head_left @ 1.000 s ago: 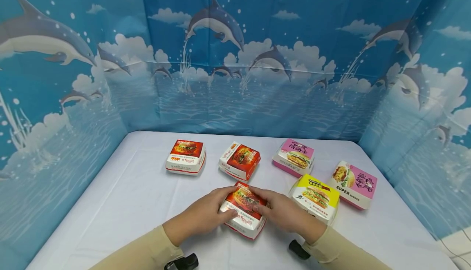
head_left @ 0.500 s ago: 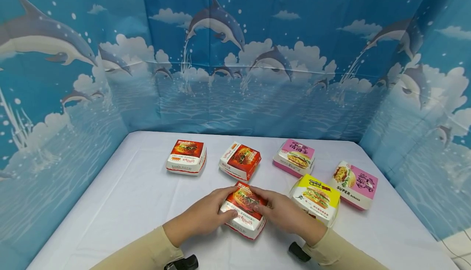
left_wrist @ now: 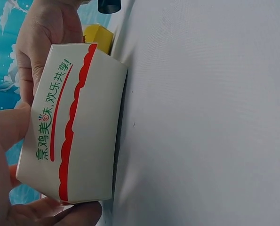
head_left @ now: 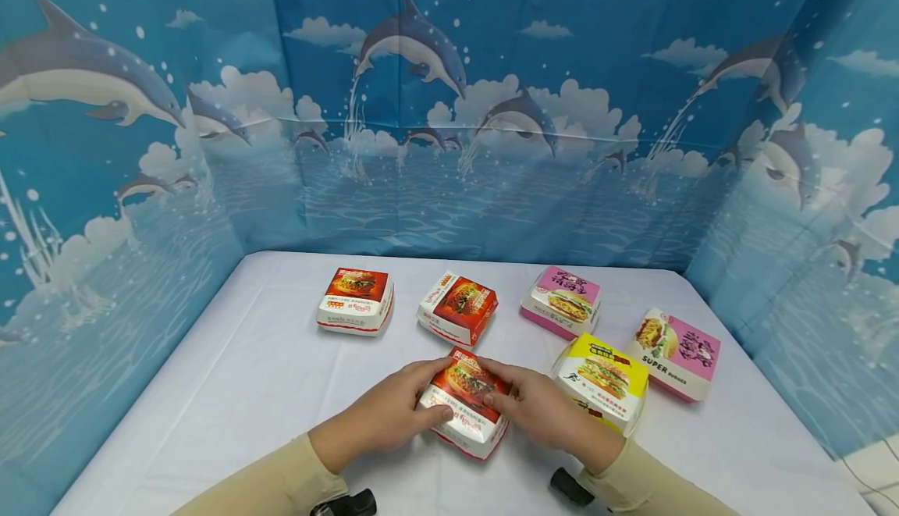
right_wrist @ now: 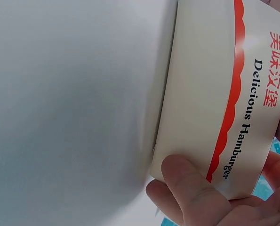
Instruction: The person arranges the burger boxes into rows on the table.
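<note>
A red and white hamburger box (head_left: 465,411) sits closed on the table near the front middle, between both hands. My left hand (head_left: 393,409) grips its left side, thumb over the lid edge and fingers round the far corner. From the right, my right hand (head_left: 544,407) holds it too, thumb on the lid and fingers toward the back. In the left wrist view, the box's white front wall (left_wrist: 90,127) with a red scalloped stripe faces the camera. The right wrist view shows another wall (right_wrist: 203,89) printed "Delicious Hamburger", with fingertips (right_wrist: 180,172) pressed at its lower corner.
Two more red and white boxes, a left one (head_left: 355,301) and a middle one (head_left: 458,309), stand farther back. A yellow box (head_left: 604,379) is close beside the right wrist, near two pink boxes (head_left: 560,301). A blue dolphin curtain (head_left: 456,204) surrounds the white table (head_left: 232,391).
Almost nothing differs. Both hands keep hold of the hamburger box in the same spot, and the other boxes have not moved.
</note>
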Motion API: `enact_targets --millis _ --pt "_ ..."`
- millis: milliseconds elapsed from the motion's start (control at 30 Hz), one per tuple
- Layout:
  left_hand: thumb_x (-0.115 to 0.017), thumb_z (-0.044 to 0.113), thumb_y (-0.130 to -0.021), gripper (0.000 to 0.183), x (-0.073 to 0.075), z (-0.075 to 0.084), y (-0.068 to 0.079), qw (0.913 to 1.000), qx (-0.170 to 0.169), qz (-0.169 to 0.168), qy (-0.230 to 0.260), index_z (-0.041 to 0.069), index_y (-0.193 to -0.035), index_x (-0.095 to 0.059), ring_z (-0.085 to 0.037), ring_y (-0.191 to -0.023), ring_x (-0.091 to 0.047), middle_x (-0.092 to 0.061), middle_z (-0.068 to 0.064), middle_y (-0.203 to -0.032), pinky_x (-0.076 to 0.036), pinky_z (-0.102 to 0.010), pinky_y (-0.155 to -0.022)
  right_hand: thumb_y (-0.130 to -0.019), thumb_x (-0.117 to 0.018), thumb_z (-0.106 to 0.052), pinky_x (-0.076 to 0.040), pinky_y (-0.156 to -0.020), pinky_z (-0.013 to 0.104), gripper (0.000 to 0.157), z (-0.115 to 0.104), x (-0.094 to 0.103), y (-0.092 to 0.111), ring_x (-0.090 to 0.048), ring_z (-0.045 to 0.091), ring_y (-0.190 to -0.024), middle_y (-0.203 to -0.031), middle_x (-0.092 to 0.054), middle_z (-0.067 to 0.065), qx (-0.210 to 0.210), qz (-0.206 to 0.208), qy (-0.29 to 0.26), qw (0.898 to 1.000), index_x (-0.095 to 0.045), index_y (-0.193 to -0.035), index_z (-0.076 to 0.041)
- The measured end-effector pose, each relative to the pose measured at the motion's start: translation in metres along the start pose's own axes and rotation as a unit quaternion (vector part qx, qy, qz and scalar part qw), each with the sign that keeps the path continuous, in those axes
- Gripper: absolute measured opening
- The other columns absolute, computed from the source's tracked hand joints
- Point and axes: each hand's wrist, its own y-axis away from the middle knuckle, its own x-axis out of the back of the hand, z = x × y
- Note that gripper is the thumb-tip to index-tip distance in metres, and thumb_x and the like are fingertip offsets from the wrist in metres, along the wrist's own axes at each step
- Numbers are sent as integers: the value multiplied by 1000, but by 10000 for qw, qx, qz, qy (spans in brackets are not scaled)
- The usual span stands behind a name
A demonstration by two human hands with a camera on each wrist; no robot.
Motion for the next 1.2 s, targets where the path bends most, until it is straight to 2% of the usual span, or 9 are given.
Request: enact_targets --millis 533,767,1033,1200 --pt "-70 54 -98 79 6 -3 8 9999 -64 135 -60 29 -164 -37 -20 -151 -45 -46 3 -164 -41 -53 -122 -98 -76 -33 -43 -67 29 57 -10 -2 0 -54 17 -90 -112 -65 -2 207 -35 31 9998 -57 -151 -40" --pt "-71 50 -98 77 15 -5 12 9997 -88 232 -33 24 -164 -40 -21 -150 -46 -47 1 -164 -41 -53 -122 -98 -75 -35 -45 -71 30 57 -17 -2 -2 -55 18 -94 -112 -65 -2 400 -89 -6 9992 -56 -152 -39" --pt "-73 50 -97 77 27 -5 20 9993 170 329 -44 26 -163 -41 -26 -151 -45 -46 -2 -164 -41 -57 -121 -98 -75 -36 -47 -75 32 58 -30 -6 -6 -55 19 -99 -121 -66 0 626 -143 1 9979 -55 -152 -40" --pt "-73 49 -96 76 33 -8 25 9985 280 452 -103 28 -162 -42 -25 -152 -44 -46 0 -164 -40 -57 -122 -99 -74 -34 -46 -70 29 58 -38 -9 -12 -55 18 -93 -104 -64 1 787 -174 49 9967 -54 -154 -36"
